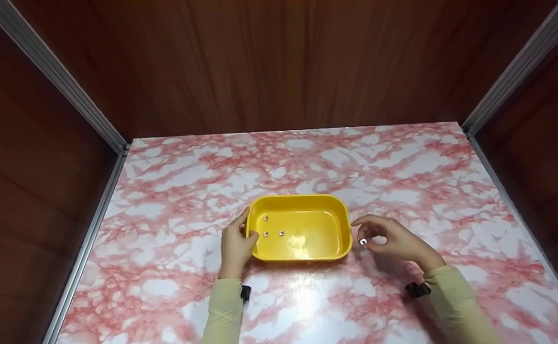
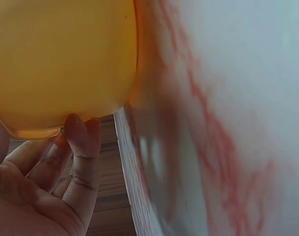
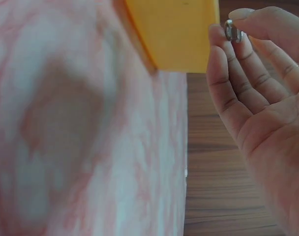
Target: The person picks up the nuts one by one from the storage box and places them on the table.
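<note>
A yellow plastic tray (image 1: pixel 312 222) with rounded corners stands before me on the table. My left hand (image 1: pixel 236 243) grips its left end, thumb over the rim and fingers along the outside; in the left wrist view, fingertips of the left hand (image 2: pixel 80 162) touch the wall of the tray (image 2: pixel 61 64). Three small metal nuts (image 1: pixel 281 233) lie on its floor towards the left. Just right of the tray, my right hand (image 1: pixel 398 239) pinches another metal nut (image 1: pixel 363 241). The right wrist view shows this nut (image 3: pixel 233 31) between thumb and fingertips, close to the tray (image 3: pixel 174 37).
The table (image 1: pixel 283 162) has a red and white marbled top. Dark brown wood-look panels (image 1: pixel 279 67) rise behind it and at both sides, joined by grey metal strips (image 1: pixel 63 81). Black bands (image 1: pixel 417 289) sit at both wrists, by light yellow sleeves (image 1: pixel 460 296).
</note>
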A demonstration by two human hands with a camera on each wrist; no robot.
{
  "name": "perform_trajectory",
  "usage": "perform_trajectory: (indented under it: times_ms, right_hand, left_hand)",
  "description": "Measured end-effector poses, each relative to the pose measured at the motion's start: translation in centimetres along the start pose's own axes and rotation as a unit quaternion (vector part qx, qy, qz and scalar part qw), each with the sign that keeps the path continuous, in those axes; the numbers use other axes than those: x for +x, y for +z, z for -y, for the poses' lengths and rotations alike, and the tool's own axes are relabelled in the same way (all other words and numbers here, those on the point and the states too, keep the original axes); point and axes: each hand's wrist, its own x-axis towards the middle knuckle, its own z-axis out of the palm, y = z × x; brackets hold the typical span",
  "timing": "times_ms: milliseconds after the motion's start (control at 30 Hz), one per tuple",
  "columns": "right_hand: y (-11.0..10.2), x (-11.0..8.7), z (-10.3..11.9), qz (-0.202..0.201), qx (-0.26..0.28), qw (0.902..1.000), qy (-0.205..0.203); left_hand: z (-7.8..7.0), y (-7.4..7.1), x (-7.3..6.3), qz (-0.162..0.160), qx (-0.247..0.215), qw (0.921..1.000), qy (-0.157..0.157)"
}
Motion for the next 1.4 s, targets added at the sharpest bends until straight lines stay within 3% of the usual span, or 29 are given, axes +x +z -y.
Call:
perform_trajectory:
  times_ms: [400,1100,1400]
  right_hand:
    - [0.8,-0.7,-0.8,-0.021,-0.023,0.9995,0.004]
    - [1.5,-1.8,-2.6,-0.052,-0.042,0.9947,0.078]
    - [2.1,-1.7,-2.1,-0.061,-0.036,0.9952,0.068]
  left_hand:
    - [-0.1,0.0,0.0,-0.008,0.002,0.9999,0.014]
    - [0.0,-0.1,0.0,-0.004,-0.005,0.9998,0.02]
    - [0.1,0.0,0.0,-0.004,-0.004,0.9999,0.013]
